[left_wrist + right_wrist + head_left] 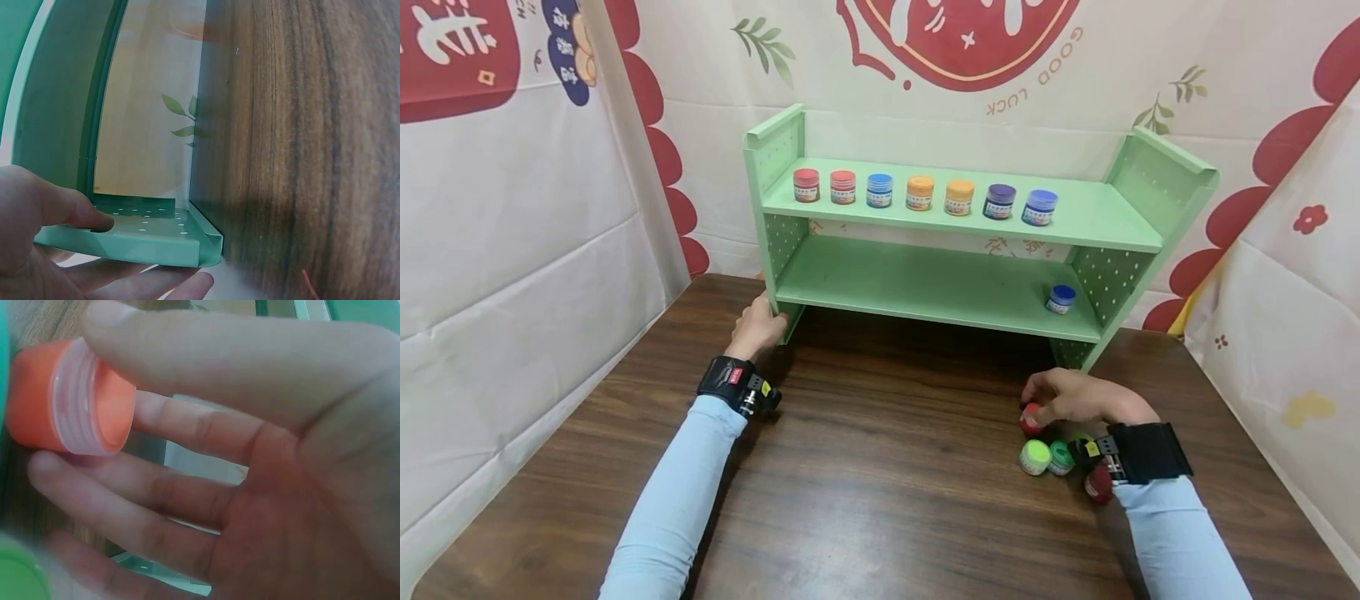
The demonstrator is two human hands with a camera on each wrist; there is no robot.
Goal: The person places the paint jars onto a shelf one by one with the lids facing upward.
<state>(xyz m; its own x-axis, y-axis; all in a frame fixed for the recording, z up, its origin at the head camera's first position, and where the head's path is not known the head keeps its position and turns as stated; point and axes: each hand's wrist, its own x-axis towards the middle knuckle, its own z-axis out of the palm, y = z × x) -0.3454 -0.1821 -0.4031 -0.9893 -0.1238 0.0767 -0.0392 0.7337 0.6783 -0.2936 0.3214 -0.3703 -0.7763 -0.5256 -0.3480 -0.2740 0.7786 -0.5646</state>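
My left hand (756, 327) grips the lower left side panel of a light green two-tier shelf (925, 267). In the left wrist view the thumb lies on the panel's inner face (150, 219), with the fingers on its outer side. Low by the shelf's right end, my right hand (1086, 396) holds a small red paint jar (1032, 419) between thumb and fingers. That jar looks orange-red with a clear lid rim in the right wrist view. Just below the hand stand a light green jar (1035, 457), a darker green jar (1061, 458) and a dark red jar (1098, 484), partly hidden by the wrist strap.
Along the upper tier runs a row of several jars: red ones, a blue jar (879, 191), yellow-orange ones and purple-blue ones. One dark blue jar (1061, 299) sits at the right of the lower tier. Printed cloth (700, 167) hangs around the brown wooden table (880, 450).
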